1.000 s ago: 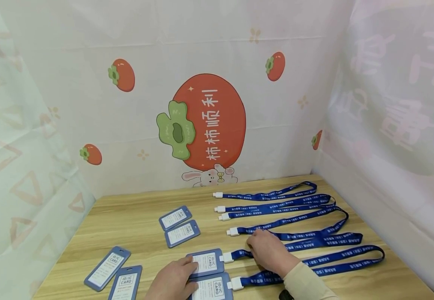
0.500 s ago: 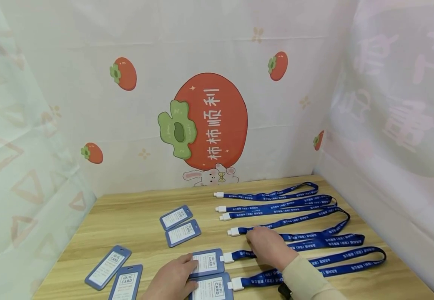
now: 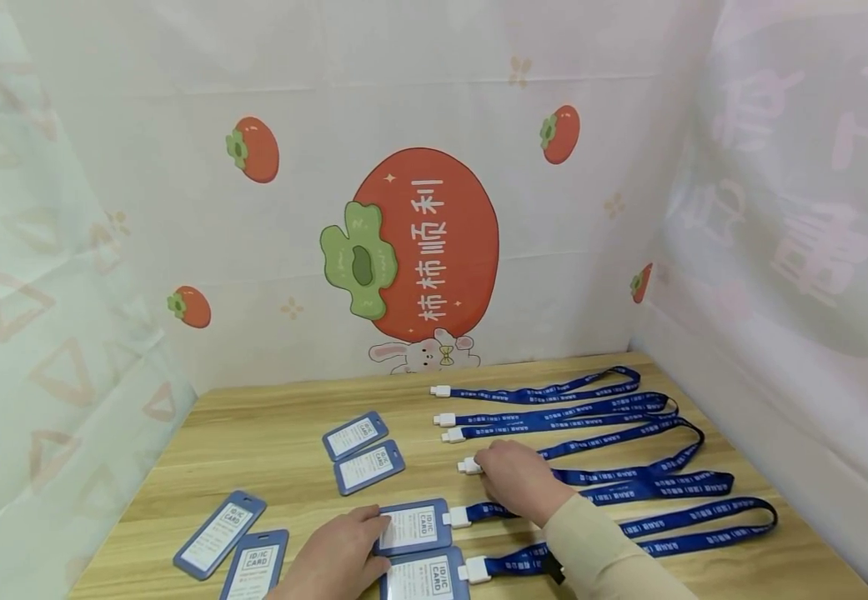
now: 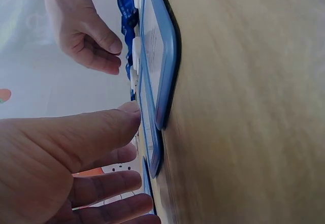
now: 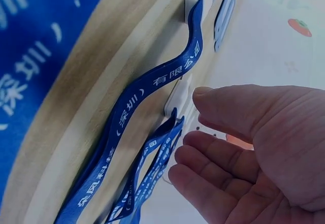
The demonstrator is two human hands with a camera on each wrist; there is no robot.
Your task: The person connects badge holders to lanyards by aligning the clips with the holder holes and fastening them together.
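Note:
My left hand (image 3: 339, 554) lies at the left edges of two blue card holders, the farther (image 3: 413, 527) and the nearer (image 3: 426, 575). Its fingers look fairly straight in the left wrist view, thumb (image 4: 109, 130) beside a holder's edge. Each holder meets the white clip of a blue lanyard, the farther clip (image 3: 458, 517) and the nearer clip (image 3: 474, 570). My right hand (image 3: 521, 479) is over another blue lanyard (image 3: 591, 442), beside its white clip (image 3: 469, 466). The right wrist view shows its fingers (image 5: 223, 158) loosely bent, a gap between thumb and fingertips, nothing held.
Two card holders, one of them (image 3: 369, 467), lie farther back. Two more, including one (image 3: 219, 535), lie at the left. Several lanyards, such as the farthest (image 3: 539, 393), stretch across the right of the wooden table (image 3: 268, 442). Printed cloth walls (image 3: 291, 233) surround it.
My right hand has moved left and slightly away from me, from the lanyard strap towards the white clip. The left hand has shifted slightly left along the card holders.

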